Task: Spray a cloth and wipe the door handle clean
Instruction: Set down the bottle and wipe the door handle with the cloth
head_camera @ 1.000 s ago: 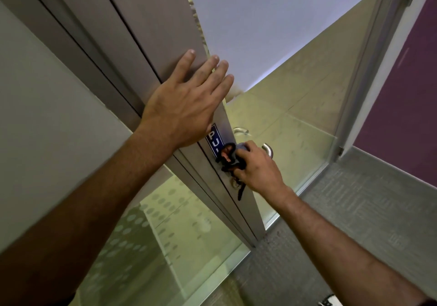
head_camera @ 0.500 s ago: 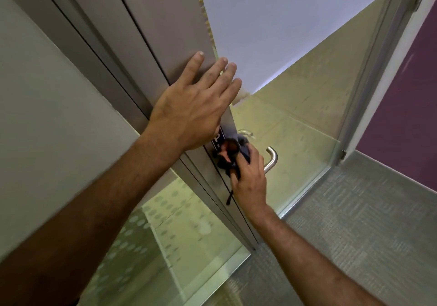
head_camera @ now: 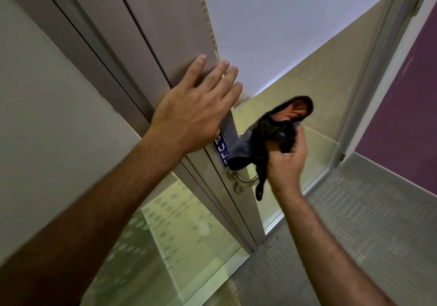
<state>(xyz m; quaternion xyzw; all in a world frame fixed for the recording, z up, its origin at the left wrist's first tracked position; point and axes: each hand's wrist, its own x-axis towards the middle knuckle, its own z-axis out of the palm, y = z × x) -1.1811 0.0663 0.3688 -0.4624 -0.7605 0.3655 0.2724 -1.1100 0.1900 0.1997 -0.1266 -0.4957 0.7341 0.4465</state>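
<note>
Right hand (head_camera: pixel 287 161) grip pinching dark cloth (head_camera: pixel 267 138), bunched, tail hanging, held just above and clear of metal door handle (head_camera: pixel 243 179). Left hand (head_camera: pixel 194 112) spread flat, pressed on door (head_camera: pixel 165 33) edge above blue PULL sign (head_camera: pixel 221 148).

Cloth (head_camera: pixel 264 140): dark, black-grey with an orange-red patch showing near its top, crumpled and bunched, one thin strip dangling down; held up in the air, just above and beside the handle, apart from it

Door handle (head_camera: pixel 243 181): silver metal lever, curved, mounted on the door edge below a blue PULL sign (head_camera: pixel 221 149)
</note>
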